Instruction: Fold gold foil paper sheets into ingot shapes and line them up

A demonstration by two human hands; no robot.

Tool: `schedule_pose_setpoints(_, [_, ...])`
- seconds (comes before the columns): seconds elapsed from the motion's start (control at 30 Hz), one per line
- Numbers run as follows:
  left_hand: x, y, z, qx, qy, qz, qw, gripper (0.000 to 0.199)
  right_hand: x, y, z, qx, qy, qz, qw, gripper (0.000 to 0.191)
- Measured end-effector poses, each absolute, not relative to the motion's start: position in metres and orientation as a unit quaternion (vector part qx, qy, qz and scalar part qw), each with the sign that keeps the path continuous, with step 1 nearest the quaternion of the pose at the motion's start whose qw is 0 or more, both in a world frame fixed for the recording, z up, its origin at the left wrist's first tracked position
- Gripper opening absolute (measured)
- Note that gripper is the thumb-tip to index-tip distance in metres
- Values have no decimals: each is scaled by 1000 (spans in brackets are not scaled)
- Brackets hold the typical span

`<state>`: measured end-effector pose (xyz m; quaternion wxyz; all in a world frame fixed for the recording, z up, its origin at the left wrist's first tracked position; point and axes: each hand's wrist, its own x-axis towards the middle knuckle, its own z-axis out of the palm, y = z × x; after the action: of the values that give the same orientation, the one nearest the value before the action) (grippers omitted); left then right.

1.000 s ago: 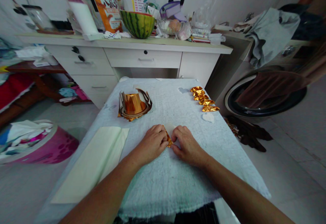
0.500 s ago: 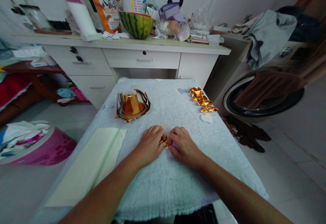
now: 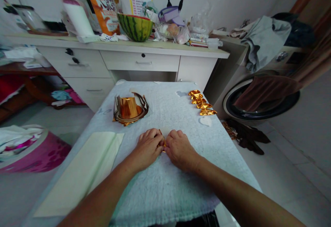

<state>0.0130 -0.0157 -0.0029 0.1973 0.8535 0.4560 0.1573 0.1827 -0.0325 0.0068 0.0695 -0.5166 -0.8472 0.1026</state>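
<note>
My left hand point(image 3: 150, 145) and my right hand point(image 3: 180, 149) meet low over the middle of the cloth-covered table point(image 3: 165, 110). Between their fingertips is a small piece of gold foil paper point(image 3: 164, 145), mostly hidden by the fingers. Both hands are closed on it, one from each side. Beyond my left hand sits a curled stack of gold foil sheets point(image 3: 129, 109), brown on their backs. At the far right of the table, several folded gold foil pieces point(image 3: 202, 103) lie in a slanting row.
A folded pale paper sheet point(image 3: 80, 172) lies on the table's left side. Behind stands a white desk point(image 3: 144, 61) bearing half a watermelon point(image 3: 136, 27). A washing machine point(image 3: 232, 68) is at the right, a pink bin point(image 3: 38, 151) at the left.
My hands have drawn closer together, so less of the gold foil paper shows between the fingers. The whole view has shifted slightly, with things appearing further left.
</note>
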Motion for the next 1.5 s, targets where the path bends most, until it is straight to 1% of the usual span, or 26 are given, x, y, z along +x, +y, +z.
schedule_pose_setpoints(0.2, [7,-14,1,857,440,123,238,9,180,-30,5,-519,-849,83,54,17])
schedule_pose_setpoints(0.37, [3,-13,1,859,430,125,247,12,180,-29,6,-519,-848,89,55,17])
schedule_pose_setpoints(0.53, [2,-13,2,859,423,120,263,12,177,-32,5,-536,-834,101,86,18])
schedule_pose_setpoints(0.73, [1,-13,0,859,427,112,260,17,177,-39,4,-559,-810,124,127,13])
schedule_pose_setpoints(0.8, [0,-13,0,860,424,112,261,19,180,-40,5,-560,-807,131,133,20])
schedule_pose_setpoints(0.9, [0,-13,2,860,422,113,265,20,190,-38,4,-556,-809,131,142,40])
schedule_pose_setpoints(1.0, [1,-13,4,858,422,113,269,20,202,-36,3,-540,-822,125,134,54])
schedule_pose_setpoints(1.23, [2,-12,4,854,426,120,273,19,213,-34,5,-511,-839,151,107,61])
schedule_pose_setpoints(1.3, [2,-12,4,854,425,124,274,19,214,-34,5,-506,-841,156,109,63])
schedule_pose_setpoints(1.43, [2,-12,3,852,425,129,277,19,211,-35,1,-506,-840,146,127,58])
schedule_pose_setpoints(1.5, [2,-12,3,853,425,129,276,18,208,-35,-2,-518,-835,130,135,62])
